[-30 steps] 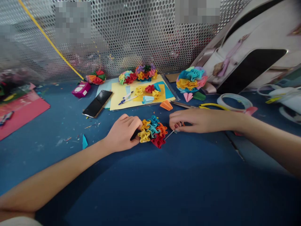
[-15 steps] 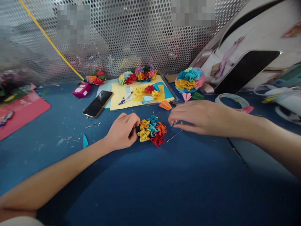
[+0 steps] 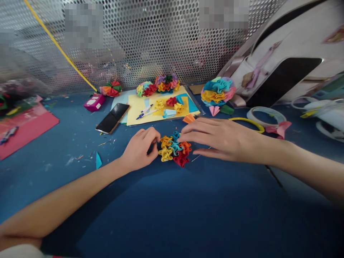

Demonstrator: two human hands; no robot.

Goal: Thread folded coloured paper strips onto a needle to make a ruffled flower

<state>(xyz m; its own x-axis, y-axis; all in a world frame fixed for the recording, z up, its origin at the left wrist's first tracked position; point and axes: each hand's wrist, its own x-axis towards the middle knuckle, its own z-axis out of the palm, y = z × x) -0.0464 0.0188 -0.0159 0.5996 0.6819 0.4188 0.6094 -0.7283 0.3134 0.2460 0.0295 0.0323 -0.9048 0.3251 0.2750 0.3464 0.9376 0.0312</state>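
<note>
A cluster of curled paper flowers point(image 3: 175, 148) in yellow, orange, red and blue lies on the blue table. My left hand point(image 3: 141, 147) is closed at its left edge, thumb and fingers pinching there; the fingertips are partly hidden. From the right, my right hand point(image 3: 212, 139) reaches over with fingers stretched and apart, their tips at the cluster's upper right side. A thin needle point(image 3: 196, 158) lies on the table under the right thumb, partly covered. An orange folded paper piece point(image 3: 188, 118) shows just behind the right fingers.
Behind are a phone point(image 3: 113, 118), yellow paper sheets point(image 3: 133, 111) with small paper flowers, a purple box point(image 3: 94, 102) and a paper ball point(image 3: 218, 91). At right are a tape roll point(image 3: 266, 115), scissors with a yellow handle point(image 3: 248, 122) and a white backpack point(image 3: 290, 43). A perforated metal panel point(image 3: 150, 39) stands behind.
My right hand has moved left to the cluster, and its fingers have straightened and spread. The yellow handle has come into sight behind it. My left hand stays at the cluster's left edge.
</note>
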